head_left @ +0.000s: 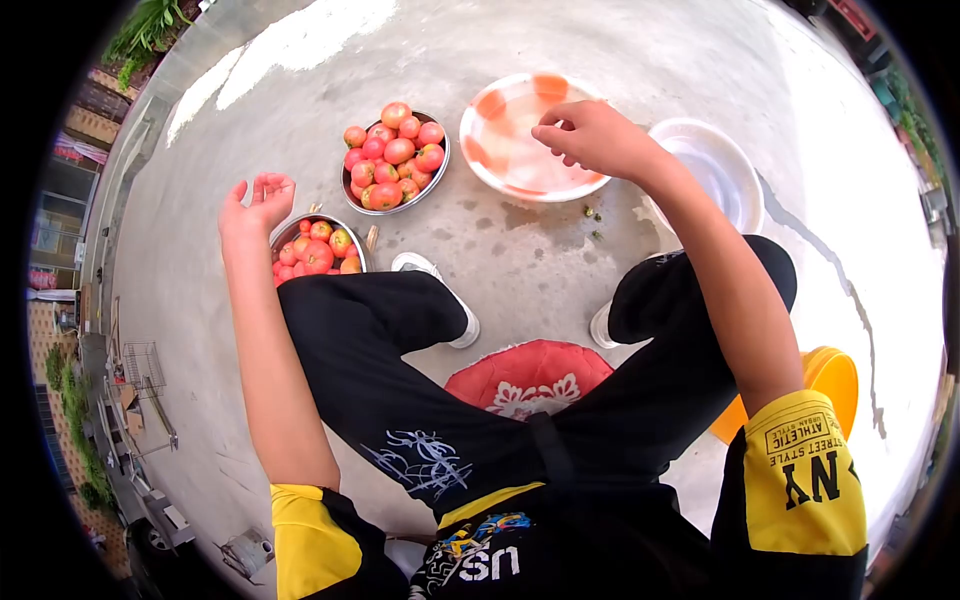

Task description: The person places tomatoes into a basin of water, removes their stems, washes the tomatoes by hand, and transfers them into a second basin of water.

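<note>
Presently, your L hand [257, 205] is raised, fingers bent apart, nr bowls [418, 197] keeping tomatoes [398, 150] in reach; R hand [590, 138] curls over basin [508, 132], fingertip gap unclear.

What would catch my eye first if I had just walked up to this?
Probably the red tomatoes, heaped in a larger bowl and a smaller bowl left of centre. Next comes the orange-and-white basin at top centre, with the right hand above it. Between the person's legs, a bright red cushion with a white pattern stands out.
</note>
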Tool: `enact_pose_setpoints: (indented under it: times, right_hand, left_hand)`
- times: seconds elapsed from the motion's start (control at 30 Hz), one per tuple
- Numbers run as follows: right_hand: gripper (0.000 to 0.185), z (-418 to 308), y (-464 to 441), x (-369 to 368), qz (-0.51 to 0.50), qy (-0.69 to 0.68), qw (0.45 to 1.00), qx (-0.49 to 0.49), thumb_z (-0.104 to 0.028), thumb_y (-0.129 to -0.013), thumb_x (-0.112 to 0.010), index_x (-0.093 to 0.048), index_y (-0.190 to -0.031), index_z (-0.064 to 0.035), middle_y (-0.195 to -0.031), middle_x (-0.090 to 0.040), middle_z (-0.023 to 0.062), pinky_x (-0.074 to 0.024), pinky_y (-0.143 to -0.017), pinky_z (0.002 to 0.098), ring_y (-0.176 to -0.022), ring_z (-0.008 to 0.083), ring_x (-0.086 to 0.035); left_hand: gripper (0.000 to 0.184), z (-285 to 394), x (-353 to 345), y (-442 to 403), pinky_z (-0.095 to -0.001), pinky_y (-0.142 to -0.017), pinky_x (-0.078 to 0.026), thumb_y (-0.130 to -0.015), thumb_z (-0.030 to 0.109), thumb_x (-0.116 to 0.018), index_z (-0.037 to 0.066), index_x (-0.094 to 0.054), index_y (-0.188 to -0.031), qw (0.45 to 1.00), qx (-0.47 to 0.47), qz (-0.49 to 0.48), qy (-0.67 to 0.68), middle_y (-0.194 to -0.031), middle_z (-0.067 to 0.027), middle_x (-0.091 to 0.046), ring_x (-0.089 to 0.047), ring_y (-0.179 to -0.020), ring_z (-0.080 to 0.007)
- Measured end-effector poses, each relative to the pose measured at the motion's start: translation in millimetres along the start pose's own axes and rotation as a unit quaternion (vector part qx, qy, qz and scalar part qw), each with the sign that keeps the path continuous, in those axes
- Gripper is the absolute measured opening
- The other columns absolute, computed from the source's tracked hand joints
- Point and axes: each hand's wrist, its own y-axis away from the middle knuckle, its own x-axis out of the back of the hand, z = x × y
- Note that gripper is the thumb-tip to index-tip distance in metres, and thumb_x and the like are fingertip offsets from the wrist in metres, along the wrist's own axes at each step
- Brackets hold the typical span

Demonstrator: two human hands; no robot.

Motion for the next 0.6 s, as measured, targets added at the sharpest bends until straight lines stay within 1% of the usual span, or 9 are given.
enact_pose_setpoints:
  times: [0.13,0.2,0.27,0.33,0.4,0.43,0.5,0.53,0.6]
  right_hand:
    - [0.035,-20,9,-31,0.045,-0.013,0.999,0.023,-0.033,-0.094,-0.055,-0.066,-0.107,-0.0025,-0.089,-0.068,0.0089,-0.0514,-0.07,0.0291,-0.076,0.0138,-0.064]
    - [0.035,-21,9,-49,0.055,-0.038,0.998,0.023,-0.033,-0.094,-0.055,-0.066,-0.106,-0.002,-0.089,-0.067,0.0079,-0.0512,-0.07,0.0286,-0.076,0.0132,-0.064]
    - [0.032,-22,14,-70,0.029,-0.296,0.954,-0.047,-0.031,-0.094,-0.055,-0.065,-0.106,-0.0028,-0.09,-0.066,0.0051,-0.05,-0.07,0.0268,-0.077,0.0116,-0.062]
    - [0.031,-20,16,-97,0.047,-0.358,0.929,-0.086,-0.03,-0.095,-0.055,-0.064,-0.107,-0.0029,-0.09,-0.064,0.0041,-0.0494,-0.071,0.0262,-0.078,0.0113,-0.061]
    - [0.03,-18,10,-123,0.068,-0.482,0.865,-0.126,-0.028,-0.096,-0.053,-0.062,-0.109,-0.0032,-0.092,-0.063,0.0031,-0.0483,-0.071,0.0256,-0.079,0.0111,-0.059]
    - [0.03,-17,8,-139,0.074,-0.547,0.823,-0.133,-0.028,-0.096,-0.053,-0.061,-0.111,-0.0034,-0.093,-0.063,0.0032,-0.0477,-0.072,0.0256,-0.08,0.0113,-0.059]
    - [0.029,-9,3,-178,0.083,-0.65,0.742,-0.142,-0.027,-0.094,-0.054,-0.061,-0.11,-0.0038,-0.091,-0.063,0.0033,-0.0468,-0.068,0.0247,-0.077,0.0116,-0.059]
    - [0.029,-2,1,-197,0.075,-0.655,0.738,-0.143,-0.027,-0.094,-0.054,-0.061,-0.11,-0.0038,-0.091,-0.063,0.0033,-0.0468,-0.068,0.0247,-0.077,0.0116,-0.059]
    - [0.03,18,-7,-226,0.054,-0.703,0.679,-0.204,-0.027,-0.095,-0.053,-0.06,-0.112,-0.0036,-0.092,-0.063,0.0032,-0.0464,-0.07,0.0248,-0.079,0.0113,-0.058]
  left_hand:
    - [0.02,4,-28,-56,-0.034,-0.066,-0.044,-0.093,0.021,-0.049,0.001,-0.049,-0.094,1.0,0.006,0.019,-0.001,-0.082,-0.0068,-0.052,-0.049,-0.071,-0.0187]
    - [0.02,-1,-32,-89,-0.0338,-0.066,-0.045,-0.093,0.023,-0.049,0.003,-0.049,-0.096,0.998,-0.047,0.015,-0.037,-0.084,-0.0071,-0.053,-0.051,-0.072,-0.0188]
    - [0.021,-15,-26,-146,-0.0338,-0.067,-0.046,-0.093,0.024,-0.046,0.005,-0.049,-0.102,0.994,-0.06,0.016,-0.093,-0.087,-0.0066,-0.054,-0.052,-0.073,-0.0175]
    - [0.023,-30,-30,-176,-0.0337,-0.067,-0.047,-0.093,0.025,-0.044,0.007,-0.048,-0.108,0.987,-0.071,0.013,-0.144,-0.089,-0.006,-0.054,-0.053,-0.074,-0.0161]
    - [0.025,-52,-33,-194,-0.0337,-0.07,-0.049,-0.093,0.026,-0.045,0.007,-0.049,-0.11,0.944,-0.074,0.04,-0.319,-0.094,-0.0055,-0.055,-0.054,-0.079,-0.0157]
    - [0.025,-59,-35,-201,-0.0337,-0.07,-0.049,-0.093,0.026,-0.045,0.007,-0.049,-0.11,0.943,-0.073,0.041,-0.322,-0.094,-0.0055,-0.055,-0.054,-0.079,-0.0157]
    - [0.027,-66,-44,-210,-0.0332,-0.071,-0.05,-0.092,0.027,-0.048,0.007,-0.05,-0.11,0.862,-0.004,0.011,-0.507,-0.099,-0.0058,-0.056,-0.055,-0.083,-0.0164]
    - [0.027,-67,-43,-214,-0.0332,-0.071,-0.05,-0.092,0.027,-0.048,0.007,-0.05,-0.11,0.86,-0.01,0.018,-0.51,-0.099,-0.0058,-0.056,-0.055,-0.083,-0.0164]
    - [0.027,-75,-34,-225,-0.033,-0.071,-0.05,-0.091,0.028,-0.052,0.007,-0.052,-0.108,0.682,-0.072,-0.132,-0.716,-0.099,-0.0055,-0.058,-0.056,-0.083,-0.0162]
